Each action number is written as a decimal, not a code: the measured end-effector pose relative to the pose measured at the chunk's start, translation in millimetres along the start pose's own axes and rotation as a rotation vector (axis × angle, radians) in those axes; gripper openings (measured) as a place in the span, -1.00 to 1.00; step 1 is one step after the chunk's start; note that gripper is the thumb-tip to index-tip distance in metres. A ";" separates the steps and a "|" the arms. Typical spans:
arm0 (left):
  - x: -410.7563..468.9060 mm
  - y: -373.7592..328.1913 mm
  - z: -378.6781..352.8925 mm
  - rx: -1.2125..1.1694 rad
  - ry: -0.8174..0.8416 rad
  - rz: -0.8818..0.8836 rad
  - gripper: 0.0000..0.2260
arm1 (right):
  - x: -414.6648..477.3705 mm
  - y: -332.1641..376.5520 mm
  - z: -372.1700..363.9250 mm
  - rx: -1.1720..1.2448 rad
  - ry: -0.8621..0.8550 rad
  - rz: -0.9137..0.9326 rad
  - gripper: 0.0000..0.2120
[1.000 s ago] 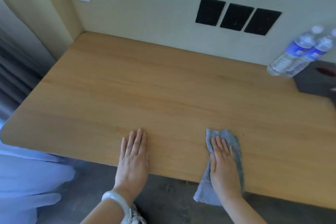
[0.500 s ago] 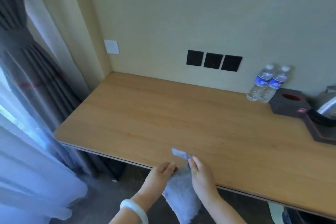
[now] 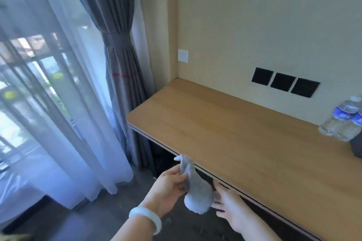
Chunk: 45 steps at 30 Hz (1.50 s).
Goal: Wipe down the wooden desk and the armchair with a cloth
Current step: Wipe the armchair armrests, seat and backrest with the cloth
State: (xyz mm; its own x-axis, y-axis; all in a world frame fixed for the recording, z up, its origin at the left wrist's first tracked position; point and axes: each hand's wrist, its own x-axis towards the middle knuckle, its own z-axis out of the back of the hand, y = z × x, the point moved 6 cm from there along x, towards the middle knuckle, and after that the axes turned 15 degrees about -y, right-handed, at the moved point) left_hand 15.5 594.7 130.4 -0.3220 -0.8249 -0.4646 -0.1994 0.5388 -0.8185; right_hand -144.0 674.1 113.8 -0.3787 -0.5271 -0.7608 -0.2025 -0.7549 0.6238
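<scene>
The wooden desk (image 3: 244, 143) runs along the wall from the middle to the lower right of the head view. A grey cloth (image 3: 195, 188) hangs in the air just in front of the desk's front edge. My left hand (image 3: 168, 190) pinches the cloth's upper part between thumb and fingers. My right hand (image 3: 229, 207) is at the cloth's lower right, fingers touching it below the desk edge; whether they grip it is unclear. No armchair is in view.
Two water bottles (image 3: 342, 121) stand at the desk's far right beside a dark box (image 3: 357, 146). Three black sockets (image 3: 285, 82) are on the wall. A grey curtain (image 3: 121, 64) and a sheer curtain (image 3: 49, 103) hang to the left over a dark floor (image 3: 109, 213).
Both hands have left the desk top, where the right hand pressed the cloth. The cloth is now held in the air off the front edge. The view has swung left toward the window.
</scene>
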 end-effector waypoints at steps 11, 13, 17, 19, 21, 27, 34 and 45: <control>-143.1 13.5 187.7 0.165 -0.546 -0.111 -0.79 | -69.8 -42.8 -163.3 -0.044 0.299 0.284 -0.81; -183.5 32.0 232.5 0.207 -0.689 -0.097 -0.78 | -90.5 -73.0 -200.0 -0.141 0.344 0.297 -0.83; -277.3 82.6 321.8 0.162 -0.901 -0.048 -0.84 | -132.3 -149.9 -276.0 -0.280 0.408 0.265 -0.86; -329.3 107.1 363.9 0.121 -1.019 -0.020 -0.89 | -156.9 -188.2 -314.8 -0.353 0.464 0.265 -0.89; -378.0 125.6 398.8 0.093 -1.129 -0.010 -0.94 | -182.1 -223.5 -351.4 -0.443 0.526 0.302 -0.92; -468.6 153.1 457.2 0.105 -1.304 0.043 -0.57 | -239.7 -285.1 -426.0 -0.633 0.577 0.499 -0.88; -444.8 148.0 501.6 0.465 -1.280 0.038 -0.55 | -229.3 -277.3 -486.8 -0.688 0.551 0.601 -0.84; -316.3 66.7 593.4 0.613 -1.295 -0.099 -0.75 | -131.0 -200.5 -604.6 -0.547 0.470 0.533 -0.83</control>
State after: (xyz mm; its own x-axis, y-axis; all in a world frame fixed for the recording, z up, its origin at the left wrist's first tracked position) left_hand 653.3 790.1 22.2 0.7895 -0.6056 -0.1002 0.3597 0.5887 -0.7239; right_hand 492.2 658.6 -19.8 0.1343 -0.8755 -0.4641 0.3991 -0.3809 0.8340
